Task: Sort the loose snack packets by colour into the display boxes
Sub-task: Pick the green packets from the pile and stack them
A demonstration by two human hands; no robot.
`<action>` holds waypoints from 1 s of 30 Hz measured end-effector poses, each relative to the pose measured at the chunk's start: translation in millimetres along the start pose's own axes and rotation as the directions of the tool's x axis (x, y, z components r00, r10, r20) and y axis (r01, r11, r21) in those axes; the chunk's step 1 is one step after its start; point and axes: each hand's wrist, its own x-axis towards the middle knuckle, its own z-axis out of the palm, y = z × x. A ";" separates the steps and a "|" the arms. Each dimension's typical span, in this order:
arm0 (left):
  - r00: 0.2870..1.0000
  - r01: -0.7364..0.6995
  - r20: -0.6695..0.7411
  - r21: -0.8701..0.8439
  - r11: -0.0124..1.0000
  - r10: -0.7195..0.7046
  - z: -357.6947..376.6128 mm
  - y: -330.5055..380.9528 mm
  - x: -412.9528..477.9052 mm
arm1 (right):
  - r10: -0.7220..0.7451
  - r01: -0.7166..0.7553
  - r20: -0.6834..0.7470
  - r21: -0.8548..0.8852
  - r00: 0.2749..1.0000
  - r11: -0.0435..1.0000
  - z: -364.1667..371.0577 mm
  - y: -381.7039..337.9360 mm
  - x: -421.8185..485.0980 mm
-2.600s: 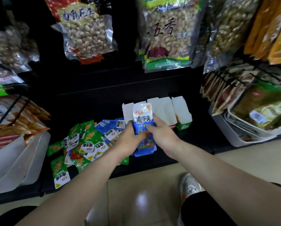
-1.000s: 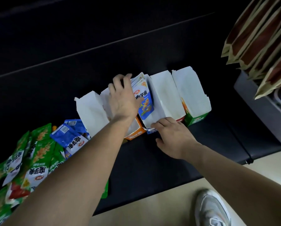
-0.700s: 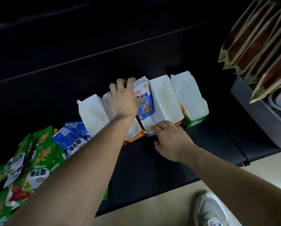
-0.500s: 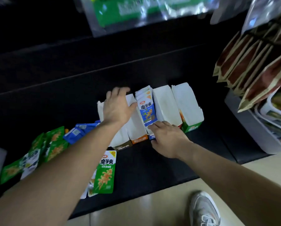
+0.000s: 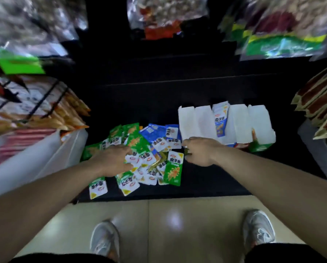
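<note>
- Dark shop shelving fills my head view. Blurred bags of nuts hang along the top, and a low black shelf carries the work.
- Pale floor tiles run in front of that shelf, and grey shoes show at the bottom edge.
- Left of centre on the shelf lies the pile of loose packets, mostly green with some blue at the back, all overlapping at odd angles.
- Just right of the pile stand the display boxes, white cartons side by side in a row. The middle one holds the sorted blue packets standing upright.
- My view shows the left hand resting on the pile's left side, its fingers stretched flat over green packets and gripping nothing.
- The right hand sits at the pile's right edge, just in front of the boxes, with its fingers curled inward. I cannot tell whether it grips a packet.
- White bins stand at the shelf's far left.
</note>
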 end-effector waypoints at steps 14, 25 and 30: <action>1.000 0.023 0.024 -0.266 0.964 -0.017 89.3 -66.0 21.3 | 0.402 -0.368 -0.139 0.219 0.905 0.904 175.7 -41.3 94.3; 0.996 0.066 0.087 -0.463 0.884 -0.028 106.7 -20.8 39.3 | 0.437 -0.208 -0.093 0.780 0.895 0.590 182.4 -18.4 72.0; 0.985 0.155 0.168 -0.805 0.573 -0.031 105.0 -4.6 30.7 | 0.274 -0.001 -0.139 0.891 0.952 0.454 156.9 -55.3 53.6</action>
